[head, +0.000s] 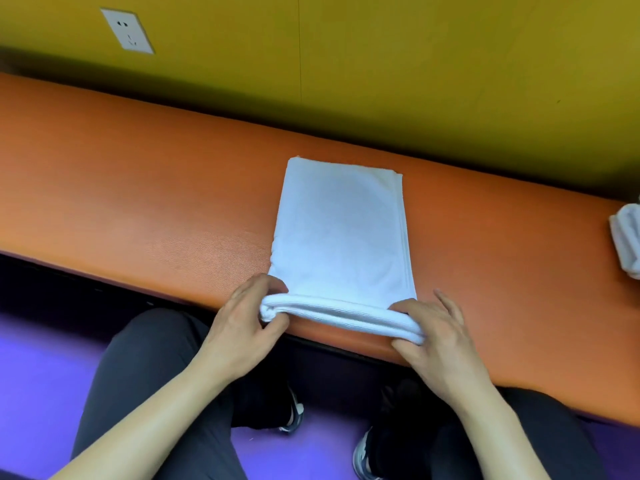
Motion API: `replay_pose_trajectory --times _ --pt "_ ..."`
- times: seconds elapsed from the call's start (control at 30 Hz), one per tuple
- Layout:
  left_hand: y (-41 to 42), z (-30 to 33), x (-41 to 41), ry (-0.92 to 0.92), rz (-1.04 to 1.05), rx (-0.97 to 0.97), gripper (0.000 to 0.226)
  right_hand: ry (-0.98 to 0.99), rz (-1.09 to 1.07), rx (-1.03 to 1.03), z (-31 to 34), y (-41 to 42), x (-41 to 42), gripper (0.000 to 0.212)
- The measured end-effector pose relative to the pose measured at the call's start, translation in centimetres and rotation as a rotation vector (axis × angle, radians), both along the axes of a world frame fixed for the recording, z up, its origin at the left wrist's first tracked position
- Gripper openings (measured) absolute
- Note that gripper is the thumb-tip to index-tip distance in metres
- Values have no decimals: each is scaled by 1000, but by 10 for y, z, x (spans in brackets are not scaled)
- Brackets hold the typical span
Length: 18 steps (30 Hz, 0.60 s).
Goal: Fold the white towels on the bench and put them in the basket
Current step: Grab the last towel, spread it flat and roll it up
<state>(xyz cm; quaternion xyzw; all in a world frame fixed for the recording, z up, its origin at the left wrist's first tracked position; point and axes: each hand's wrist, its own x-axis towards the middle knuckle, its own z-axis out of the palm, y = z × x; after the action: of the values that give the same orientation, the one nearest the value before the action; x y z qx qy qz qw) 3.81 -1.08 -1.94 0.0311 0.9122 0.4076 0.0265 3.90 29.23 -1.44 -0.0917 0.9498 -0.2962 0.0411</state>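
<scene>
A white towel [341,230] lies folded into a long rectangle on the orange bench [138,202], reaching from the wall side to the front edge. Its near end is curled up into a small roll. My left hand [242,327] pinches the left end of that roll between thumb and fingers. My right hand [436,337] pinches the right end of it at the bench's front edge. More white towels [627,237] lie bunched at the far right edge of the view, partly cut off. No basket is in view.
A yellow wall [381,64] with a white socket [127,31] runs right behind the bench. Below the bench are the purple floor [41,375], my dark-trousered knees and my shoes.
</scene>
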Motion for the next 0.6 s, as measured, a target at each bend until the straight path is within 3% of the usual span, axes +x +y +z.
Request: replay_pose_trajectory --times 0.1,0.17,0.27,0.33,0.43,0.6 --pt "-2 9 6 -55 97 212 26 -158 -134 -266 29 -1 7 23" --pt "2 12 11 -26 167 296 15 -171 -198 -476 33 -5 13 23" --pt "11 18 12 -6 183 342 8 -159 -241 -790 32 -7 20 24" --pt "13 25 7 14 194 342 7 -235 -173 -942 34 -1 22 37" --pt "12 29 -17 36 244 388 18 -294 -223 -900 33 4 10 39" --pt "17 28 -92 61 412 421 33 -39 -382 -669 21 -4 -51 6"
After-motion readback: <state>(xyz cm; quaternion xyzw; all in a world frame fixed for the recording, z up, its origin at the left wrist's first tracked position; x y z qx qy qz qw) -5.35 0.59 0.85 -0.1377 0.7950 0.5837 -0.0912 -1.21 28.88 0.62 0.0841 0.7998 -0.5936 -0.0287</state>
